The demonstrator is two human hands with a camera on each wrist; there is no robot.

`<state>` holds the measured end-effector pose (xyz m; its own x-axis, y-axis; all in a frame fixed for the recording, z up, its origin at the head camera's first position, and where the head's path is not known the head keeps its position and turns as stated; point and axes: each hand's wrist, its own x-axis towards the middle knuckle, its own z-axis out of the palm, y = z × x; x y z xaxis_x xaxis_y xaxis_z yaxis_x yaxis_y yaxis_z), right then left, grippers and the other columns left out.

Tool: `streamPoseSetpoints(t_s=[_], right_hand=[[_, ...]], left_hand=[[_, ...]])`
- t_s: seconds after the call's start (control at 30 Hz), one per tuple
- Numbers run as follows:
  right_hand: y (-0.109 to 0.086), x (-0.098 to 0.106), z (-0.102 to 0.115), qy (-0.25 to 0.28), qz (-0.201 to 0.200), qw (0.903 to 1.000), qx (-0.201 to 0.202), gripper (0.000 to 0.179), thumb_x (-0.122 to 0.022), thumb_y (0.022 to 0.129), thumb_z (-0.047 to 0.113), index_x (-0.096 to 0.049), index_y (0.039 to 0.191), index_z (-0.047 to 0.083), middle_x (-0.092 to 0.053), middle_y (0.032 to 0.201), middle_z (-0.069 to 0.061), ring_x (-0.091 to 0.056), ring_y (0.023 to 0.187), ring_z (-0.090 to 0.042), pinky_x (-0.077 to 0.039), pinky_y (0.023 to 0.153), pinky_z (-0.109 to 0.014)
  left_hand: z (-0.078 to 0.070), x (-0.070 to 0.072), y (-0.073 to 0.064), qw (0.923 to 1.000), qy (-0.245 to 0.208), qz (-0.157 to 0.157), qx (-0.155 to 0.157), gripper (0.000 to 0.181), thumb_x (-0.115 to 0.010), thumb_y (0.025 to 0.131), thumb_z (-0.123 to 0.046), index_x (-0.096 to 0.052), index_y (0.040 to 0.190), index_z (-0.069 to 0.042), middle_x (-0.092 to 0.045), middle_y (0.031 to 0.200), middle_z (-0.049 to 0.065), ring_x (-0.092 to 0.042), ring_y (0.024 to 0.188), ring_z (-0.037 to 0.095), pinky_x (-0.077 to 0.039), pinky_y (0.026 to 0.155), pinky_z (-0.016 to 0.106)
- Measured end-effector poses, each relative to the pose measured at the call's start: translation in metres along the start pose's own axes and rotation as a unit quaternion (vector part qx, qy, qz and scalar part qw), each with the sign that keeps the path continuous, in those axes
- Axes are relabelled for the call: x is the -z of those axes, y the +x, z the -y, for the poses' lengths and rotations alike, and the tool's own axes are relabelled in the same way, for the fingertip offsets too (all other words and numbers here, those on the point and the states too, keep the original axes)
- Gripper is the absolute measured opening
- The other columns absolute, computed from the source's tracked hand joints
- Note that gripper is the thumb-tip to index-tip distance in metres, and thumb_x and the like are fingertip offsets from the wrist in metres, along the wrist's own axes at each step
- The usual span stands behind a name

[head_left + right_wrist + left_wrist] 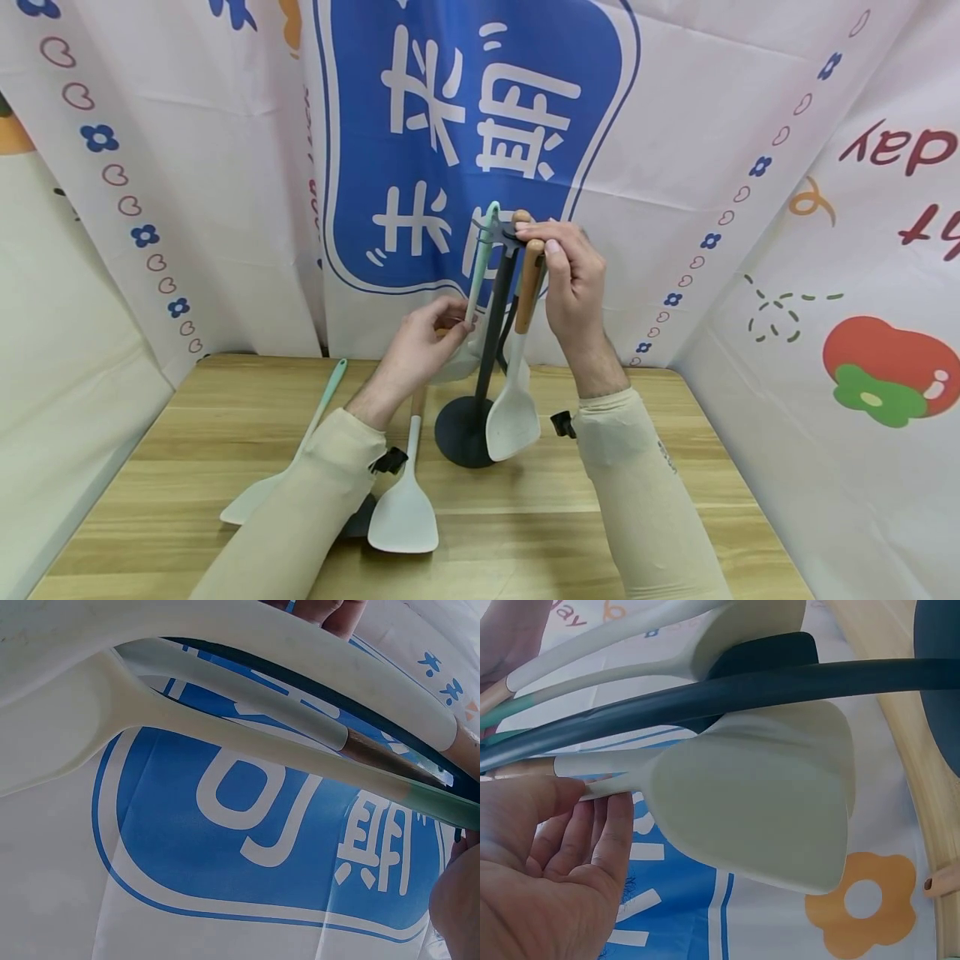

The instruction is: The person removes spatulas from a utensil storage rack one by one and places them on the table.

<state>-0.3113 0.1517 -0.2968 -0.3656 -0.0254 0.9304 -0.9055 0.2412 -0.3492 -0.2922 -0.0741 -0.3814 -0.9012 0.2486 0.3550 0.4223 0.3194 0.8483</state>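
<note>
A dark utensil stand [491,342] rises from a round base, with several kitchen tools hanging at its top. My left hand [427,342] pinches the pale stem of a mint-handled turner [480,267] at the stand's left side. In the left wrist view the turner's broad white blade [757,817] extends past the fingers, beside the dark pole. My right hand [573,275] holds the top of the stand, index fingertip on the hook ring and thumb near a wooden-handled spoon [513,421]. In the right wrist view that hand is mostly cut off.
On the wooden table [585,533] lie another mint-handled turner [318,408] and a white turner [405,512] with a wooden handle. A dark tool head [360,518] is partly hidden by my left sleeve. Printed curtains [690,92] stand behind and at the sides.
</note>
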Motion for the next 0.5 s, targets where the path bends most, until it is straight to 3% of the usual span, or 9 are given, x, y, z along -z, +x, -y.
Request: streamPoseSetpoints(t_s=[0.13,0.33,0.5], right_hand=[[0.000,0.000,0.000,0.000,0.000,1.0000,0.000,0.040,-0.048,0.114,0.010,-0.082,0.113,-0.010,-0.081,0.113,-0.035,-0.075,0.125,-0.010,-0.051,0.132,-0.073],[0.000,0.001,0.001,-0.001,0.001,1.0000,-0.004,0.040,-0.048,0.114,0.011,-0.082,0.114,-0.010,-0.081,0.114,-0.035,-0.076,0.126,-0.011,-0.052,0.136,-0.049],[0.000,0.001,0.001,-0.004,0.004,1.0000,-0.006,0.040,-0.048,0.114,0.011,-0.082,0.115,-0.010,-0.082,0.116,-0.034,-0.075,0.127,-0.012,-0.052,0.136,-0.050]], left_hand=[[-0.001,0.002,0.000,1.0000,-0.005,-0.001,0.000,0.027,-0.068,0.117,-0.009,-0.074,0.144,-0.003,-0.084,0.132,0.017,-0.081,0.127,0.034,-0.067,0.118,0.057],[-0.002,0.007,-0.002,1.0000,0.001,-0.002,0.003,0.028,-0.067,0.118,-0.010,-0.074,0.144,-0.002,-0.084,0.132,0.017,-0.082,0.126,0.034,-0.067,0.117,0.057],[-0.002,0.013,-0.005,0.9999,0.007,-0.005,0.014,0.028,-0.069,0.119,-0.013,-0.075,0.144,-0.003,-0.084,0.133,0.016,-0.081,0.127,0.034,-0.065,0.121,0.059]])
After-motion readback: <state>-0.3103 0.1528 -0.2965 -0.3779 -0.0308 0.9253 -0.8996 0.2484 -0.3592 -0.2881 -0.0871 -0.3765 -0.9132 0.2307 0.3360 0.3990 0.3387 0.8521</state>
